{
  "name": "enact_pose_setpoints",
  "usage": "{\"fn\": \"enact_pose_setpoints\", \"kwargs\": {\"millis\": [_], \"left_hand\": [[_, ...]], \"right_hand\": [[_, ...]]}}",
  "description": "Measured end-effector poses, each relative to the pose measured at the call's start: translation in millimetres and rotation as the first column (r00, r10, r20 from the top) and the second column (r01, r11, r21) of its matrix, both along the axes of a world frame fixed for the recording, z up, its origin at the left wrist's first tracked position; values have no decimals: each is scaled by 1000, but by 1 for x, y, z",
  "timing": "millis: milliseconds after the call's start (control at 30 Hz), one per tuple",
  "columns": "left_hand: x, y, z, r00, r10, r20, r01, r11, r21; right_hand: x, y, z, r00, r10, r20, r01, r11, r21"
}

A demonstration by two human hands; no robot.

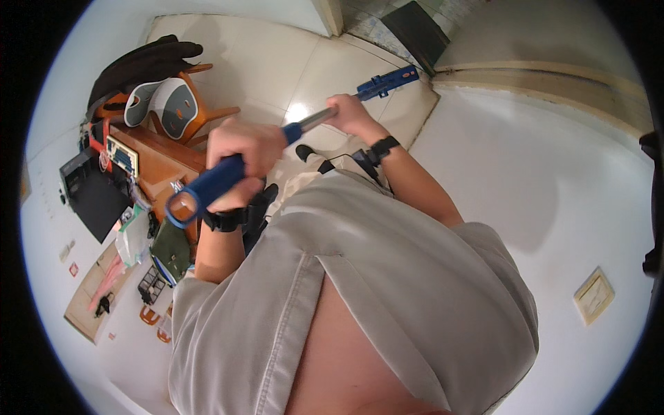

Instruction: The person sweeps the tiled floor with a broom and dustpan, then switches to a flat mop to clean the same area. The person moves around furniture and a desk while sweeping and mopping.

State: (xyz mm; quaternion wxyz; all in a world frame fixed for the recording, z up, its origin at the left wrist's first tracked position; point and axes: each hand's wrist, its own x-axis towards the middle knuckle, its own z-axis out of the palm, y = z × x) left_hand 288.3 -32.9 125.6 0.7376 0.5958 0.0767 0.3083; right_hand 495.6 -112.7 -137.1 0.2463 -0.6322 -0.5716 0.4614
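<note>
A mop with a blue grip, a metal pole and a narrow blue head slants across in front of my body. Its head points to the far right, and the ringed end of its grip comes toward the near left. My left hand is wrapped round the blue grip. Farther along, my right hand is closed round the pole, close to the blue head. No cloth shows on the head. Black bands sit on both wrists.
An orange chair with a grey-and-white seat stands at the left, beside a wooden desk bearing a keyboard and a monitor. A white wall rises on the right. A dark panel stands by the doorway.
</note>
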Motion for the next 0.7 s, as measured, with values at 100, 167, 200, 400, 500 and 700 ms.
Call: {"fn": "enact_pose_setpoints", "kwargs": {"millis": [100, 167, 200, 400, 500, 700], "left_hand": [[35, -7, 7, 980, -194, -34, 197, 974, 114], [51, -3, 14, 918, -392, -70, 397, 891, 222], [56, -7, 17, 872, -485, -70, 488, 847, 209], [4, -51, 33, 466, -785, -408, 857, 285, 430], [-63, -68, 38, 362, -770, -525, 909, 167, 382], [-226, -67, 36, 673, -625, -396, 739, 582, 339]], "right_hand": [[17, -34, 3, 979, -196, -59, 202, 971, 128], [20, -52, 4, 959, -247, -136, 274, 930, 245], [17, -57, 3, 950, -282, -132, 306, 924, 231], [-94, -112, 2, 783, -460, -419, 517, 856, 25], [-164, -117, 0, 732, -372, -571, 460, 888, 13], [-296, -73, -17, 908, -27, -417, 152, 951, 270]]}}
